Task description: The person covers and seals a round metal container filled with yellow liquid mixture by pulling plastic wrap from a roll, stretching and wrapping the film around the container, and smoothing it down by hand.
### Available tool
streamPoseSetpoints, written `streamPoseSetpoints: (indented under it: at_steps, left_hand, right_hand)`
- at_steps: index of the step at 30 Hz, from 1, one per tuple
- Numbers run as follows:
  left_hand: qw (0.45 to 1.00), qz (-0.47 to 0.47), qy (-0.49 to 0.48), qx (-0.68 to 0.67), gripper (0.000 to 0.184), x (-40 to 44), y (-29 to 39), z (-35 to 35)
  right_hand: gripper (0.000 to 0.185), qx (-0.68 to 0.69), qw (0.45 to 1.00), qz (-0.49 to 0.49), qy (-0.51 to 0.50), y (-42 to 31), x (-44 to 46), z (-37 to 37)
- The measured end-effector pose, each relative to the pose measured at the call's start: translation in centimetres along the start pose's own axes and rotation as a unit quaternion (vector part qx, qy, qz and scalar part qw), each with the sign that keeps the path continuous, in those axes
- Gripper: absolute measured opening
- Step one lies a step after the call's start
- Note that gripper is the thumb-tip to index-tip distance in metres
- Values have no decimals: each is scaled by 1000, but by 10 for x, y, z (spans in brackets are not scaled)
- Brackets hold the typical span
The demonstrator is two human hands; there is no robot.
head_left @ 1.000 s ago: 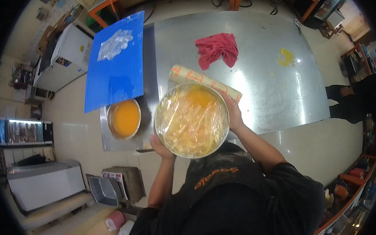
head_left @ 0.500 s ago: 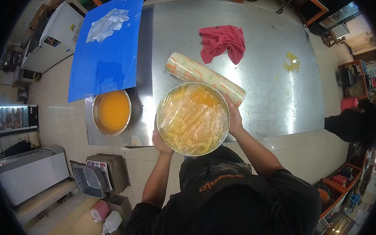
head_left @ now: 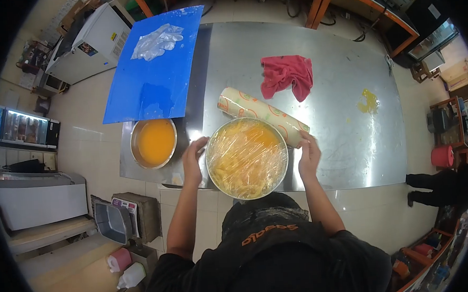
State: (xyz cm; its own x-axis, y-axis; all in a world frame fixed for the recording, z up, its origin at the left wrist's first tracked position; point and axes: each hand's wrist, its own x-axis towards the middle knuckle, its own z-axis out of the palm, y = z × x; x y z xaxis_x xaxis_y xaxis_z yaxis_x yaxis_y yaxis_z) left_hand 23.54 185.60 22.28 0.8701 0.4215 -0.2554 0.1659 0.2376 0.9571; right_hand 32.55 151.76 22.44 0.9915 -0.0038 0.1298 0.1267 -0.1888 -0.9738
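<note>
A round metal bowl (head_left: 247, 158) covered in clear cling film sits at the table's near edge, with yellow, strip-like food and an orange patch showing through the film. My left hand (head_left: 192, 163) is just left of the bowl, fingers stretched out and apart from the rim. To the right, my right hand (head_left: 309, 158) is also off the bowl, fingers extended. Its fingertips are by the near end of a patterned roll of wrap (head_left: 258, 112); whether they touch it I cannot tell. That roll lies diagonally behind the bowl.
A metal bowl of orange liquid (head_left: 156, 143) stands at the left, partly under a blue board (head_left: 150, 71) bearing clear plastic gloves (head_left: 157, 42). A red cloth (head_left: 287, 75) and a yellow smear (head_left: 368, 102) lie on the steel table (head_left: 345, 156). Another person's legs (head_left: 429, 188) show at right.
Both hands have let go of the bowl and moved outward to either side. The bowl now rests at the table edge. The camera view has shifted, so the table appears lower.
</note>
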Motion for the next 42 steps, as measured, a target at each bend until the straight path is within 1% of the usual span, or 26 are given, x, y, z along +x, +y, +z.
streamPoseSetpoints:
  at_steps: [1,2,3,4,6,8,9,12,16,18,19,22,23,26,27,29,31,32,34,35,37,38,40,41,42]
  left_hand:
    - [999,17,25,32,49,16,7,2]
    - [996,28,51,65,44,31,13,5]
    - [987,85,37,132,44,49,15,12]
    - [969,145,21,198,44,76,13,24]
    - [899,233,88,360,46,128,-8,51]
    - [944,106,-35,312,48,168,-7,62]
    - [953,40,-97,284,49,179,-4,69]
    - [986,-20,-92,141,50,199,-3,83]
    - [988,-25,-43,145,46,208,13,112]
    - [993,-24,-61,98,45,227,6,119]
    - [995,-25,-69,73,45,239,2,122]
    - [996,-10,-89,25,45,255,8,137]
    - [996,-25,-91,3,45,255,13,145]
    - [990,-41,-132,23,43,268,13,148]
    - [989,-38,-141,26,37,268,13,151]
    - [991,-29,-128,17,37,267,10,157]
    - [993,-23,-113,13,39,266,8,165]
    - [993,-36,-107,27,41,267,4,167]
    - [992,-64,-93,54,45,271,-2,168]
    - [992,-57,-87,67,47,273,-10,166]
    - [992,-38,-74,95,51,279,-28,158]
    - [992,-30,-62,108,53,273,-24,157]
    - [990,-14,-37,133,58,262,-12,155]
    - [983,-7,-49,176,58,257,-1,152]
    - [974,-3,-58,219,59,251,10,143]
  right_hand:
    - [40,-81,994,11,75,13,3,-5]
    - [40,-164,975,29,147,22,2,-11]
    - [49,-184,971,126,91,47,5,-16]
    - [52,-37,949,311,-41,21,16,-19]
    - [50,33,957,275,-88,33,20,-5]
    - [44,152,961,227,-37,44,32,9]
    - [42,210,957,202,-9,45,41,12]
    - [41,288,942,170,-6,47,73,10]
    - [38,227,957,178,-23,51,124,-5]
    - [36,193,964,180,-38,44,147,-16]
    - [33,185,969,160,-43,45,153,-20]
    - [34,205,954,209,-62,54,164,-29]
    - [29,232,952,195,-43,52,164,-29]
    - [27,338,908,246,26,52,166,-30]
    - [29,313,922,226,26,54,167,-31]
    - [33,260,947,188,28,60,166,-33]
    - [35,258,951,165,39,66,169,-37]
    - [35,256,953,154,44,71,171,-39]
    - [33,264,952,155,29,79,173,-41]
    - [32,269,950,155,21,82,172,-42]
    - [34,182,963,200,0,80,169,-49]
    - [35,138,965,222,-11,74,167,-50]
    - [42,79,961,263,27,62,158,-50]
    - [46,49,957,283,45,56,151,-47]
    - [50,6,962,247,114,60,141,-42]
